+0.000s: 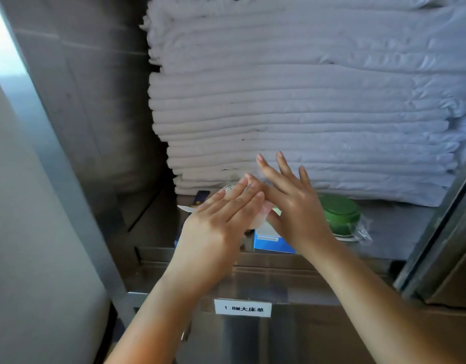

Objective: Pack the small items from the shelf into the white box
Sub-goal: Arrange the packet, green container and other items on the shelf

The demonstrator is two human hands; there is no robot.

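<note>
Reaching onto a steel shelf [392,232], two bare hands are meeting over a small white item [260,215] near the shelf's front edge. The left hand [218,219] is lying flat across the item's left side, fingers straight and close together, pointing far and to the right. The right hand [295,206] is coming in from the right with its fingers spread and straight, tips up against the linen behind, and its thumb is touching the item's lower right edge. Neither hand is curling around the item. It is sitting between the two palms, mostly covered, so whether it is a box or a packet cannot be told.

Just below the hands, a blue and white box [271,241] is resting on the shelf. To the right, a green round container [340,214] in clear wrap is sitting just beside the right hand. A tall stack of folded white linen [305,114] is filling the far part of the shelf. A white label [242,308] with printed characters is stuck on the shelf's near face.
</note>
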